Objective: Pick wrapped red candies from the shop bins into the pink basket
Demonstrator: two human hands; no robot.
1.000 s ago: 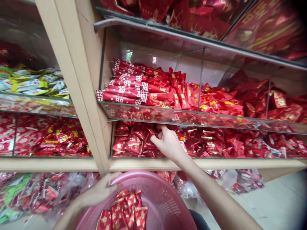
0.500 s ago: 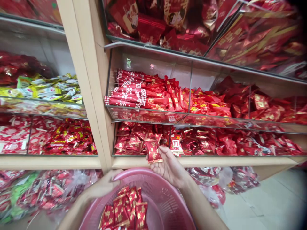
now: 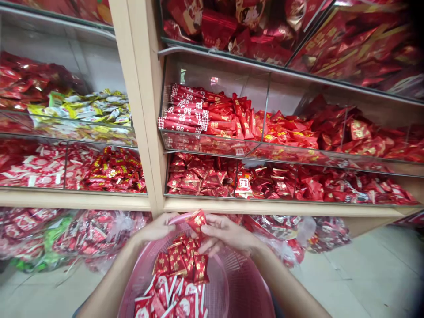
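Note:
My left hand (image 3: 158, 227) is closed on the far left rim of a pink plastic basket (image 3: 243, 282). Above the basket's far side, my right hand (image 3: 220, 234) pinches a red candy packet with gold print (image 3: 196, 221) between thumb and fingers. Below it in the basket lies a heap of like red-and-gold packets (image 3: 178, 257). Nearer to me in the same basket are red packets with white sticks (image 3: 172, 298). Straight ahead, the bottom shelf bin holds more red-and-gold packets (image 3: 195, 176).
Wooden shelving (image 3: 141, 110) with clear-fronted bins stands before me. Long red packets (image 3: 187, 108) fill the bin above, and yellow packets (image 3: 89, 108) lie to the left. Clear bags of sweets (image 3: 96, 234) sit beneath the bottom ledge, on both sides of the basket.
My right hand has drawn back from the bottom shelf bin to above the basket, bringing the candy packet with it. My left hand stays at the rim. The view has tilted down.

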